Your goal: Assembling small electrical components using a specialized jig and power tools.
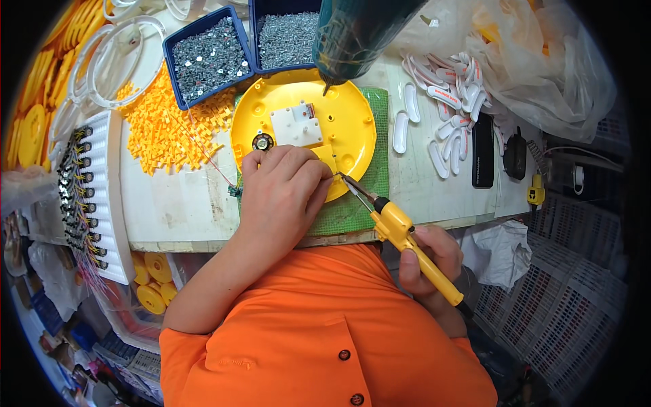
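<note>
A round yellow plastic shell (pixel 352 112) lies on a green mat (pixel 381 152) at the table's near edge. Inside it sit a white gearbox-like block (pixel 288 127) and a small round black speaker (pixel 262 142). My right hand (pixel 434 254) grips a yellow soldering iron (pixel 395 222), its tip pointing at the shell's near right part. Close to that tip, my left hand (pixel 283 190) reaches over the shell with fingers pressed together; what they pinch is hidden. A small green circuit board (pixel 234 191) with a red wire lies left of my left hand.
Above the shell hangs a dark teal power screwdriver (pixel 349 41). Blue bins of small metal parts (pixel 210 57) and screws (pixel 288 41) stand behind. Loose yellow pieces (pixel 163 129) and a white foam tray of speakers (pixel 112 197) are left; white curved parts (pixel 451 88) and a black phone-like slab (pixel 483 152), right.
</note>
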The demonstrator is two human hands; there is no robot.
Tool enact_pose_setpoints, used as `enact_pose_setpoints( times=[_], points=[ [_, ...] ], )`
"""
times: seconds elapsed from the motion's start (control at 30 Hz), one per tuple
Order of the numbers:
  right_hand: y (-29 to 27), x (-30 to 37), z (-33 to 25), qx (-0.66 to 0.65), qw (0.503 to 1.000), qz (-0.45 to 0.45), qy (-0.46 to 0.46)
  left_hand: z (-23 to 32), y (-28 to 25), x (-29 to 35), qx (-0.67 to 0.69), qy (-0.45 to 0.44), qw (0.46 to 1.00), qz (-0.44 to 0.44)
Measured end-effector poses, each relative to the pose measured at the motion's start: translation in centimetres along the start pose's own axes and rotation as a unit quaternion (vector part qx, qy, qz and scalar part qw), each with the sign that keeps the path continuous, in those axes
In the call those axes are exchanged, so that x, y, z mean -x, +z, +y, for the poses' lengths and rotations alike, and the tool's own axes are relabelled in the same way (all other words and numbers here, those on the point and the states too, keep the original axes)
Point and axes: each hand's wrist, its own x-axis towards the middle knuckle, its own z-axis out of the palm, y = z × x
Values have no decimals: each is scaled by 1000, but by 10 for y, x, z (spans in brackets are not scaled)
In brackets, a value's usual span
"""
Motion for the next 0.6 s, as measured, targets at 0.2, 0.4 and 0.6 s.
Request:
enact_pose_setpoints(
  times=[0.2, 0.4, 0.6],
  points=[
    [-2, 11, 2, 1, 998, 55, 39, 0, 0, 0, -14, 2, 1000, -1],
    [-5, 6, 6, -42, 996, 61, 54, 3, -2, -2, -5, 1, 1000, 2],
    [-5, 3, 7, -47, 997, 47, 50, 2, -1, -1, -5, 6, 1000, 5]
  ],
)
